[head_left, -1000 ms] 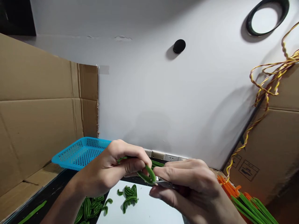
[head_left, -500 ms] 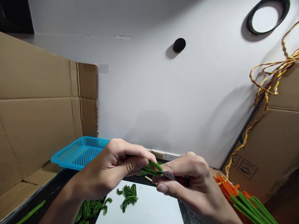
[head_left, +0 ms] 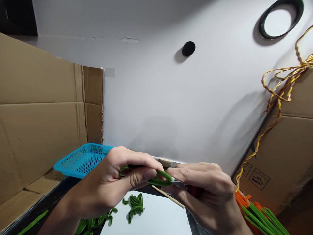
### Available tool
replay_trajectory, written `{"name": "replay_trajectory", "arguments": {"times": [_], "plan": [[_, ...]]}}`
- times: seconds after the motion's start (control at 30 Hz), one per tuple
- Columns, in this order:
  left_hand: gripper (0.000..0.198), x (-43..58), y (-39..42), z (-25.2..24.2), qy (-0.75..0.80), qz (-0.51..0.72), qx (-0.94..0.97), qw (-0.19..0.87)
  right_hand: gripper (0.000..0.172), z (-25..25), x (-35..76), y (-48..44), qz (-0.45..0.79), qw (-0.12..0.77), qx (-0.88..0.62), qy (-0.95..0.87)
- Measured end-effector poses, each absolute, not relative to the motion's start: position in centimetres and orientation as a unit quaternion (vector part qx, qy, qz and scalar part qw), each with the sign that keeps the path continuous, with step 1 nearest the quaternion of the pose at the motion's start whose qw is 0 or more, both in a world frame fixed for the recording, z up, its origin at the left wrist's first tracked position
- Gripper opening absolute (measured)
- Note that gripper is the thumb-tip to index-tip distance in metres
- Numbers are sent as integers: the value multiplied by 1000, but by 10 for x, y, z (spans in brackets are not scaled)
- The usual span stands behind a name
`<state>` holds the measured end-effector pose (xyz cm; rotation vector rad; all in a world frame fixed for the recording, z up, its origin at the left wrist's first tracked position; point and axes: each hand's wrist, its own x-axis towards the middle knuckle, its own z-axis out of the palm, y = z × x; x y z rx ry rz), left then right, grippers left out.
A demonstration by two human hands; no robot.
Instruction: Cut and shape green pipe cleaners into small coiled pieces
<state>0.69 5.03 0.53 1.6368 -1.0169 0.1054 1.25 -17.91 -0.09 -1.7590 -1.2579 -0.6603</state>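
Note:
My left hand pinches a green pipe cleaner between thumb and fingers, and its bent end sticks out as a narrow loop. My right hand is closed around what look like small scissors. Their silver blades touch the loop's tip, while a dark red handle is mostly hidden in the palm. Below the hands, a small pile of bent green pipe cleaner pieces lies on a white board. More curled green pieces sit at the board's left edge.
A blue perforated basket stands at the left beside a cardboard panel. A thin wooden stick lies across the board's far edge. Orange and green pipe cleaners are bundled at the right, under twisted yellow wire.
My right hand has shifted slightly right and turned, its fingers straighter. The loop's tip now meets the scissor blades further right, and more of the wooden stick shows.

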Motion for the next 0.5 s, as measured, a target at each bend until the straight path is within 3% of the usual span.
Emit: {"name": "replay_trajectory", "arguments": {"times": [0.23, 0.37, 0.5], "plan": [[18, 6, 48, 7, -429, 63, 693, 576, 19, -1, 13, -181, -382, 346, -680, -522], [32, 2, 44, 8, -465, 66, 647, 601, 23, 1, 10, -181, -382, 341, -677, -528], [29, 2, 43, 5, -490, 45, 621, 611, 20, 4, 8, -181, -387, 337, -677, -527]]}}
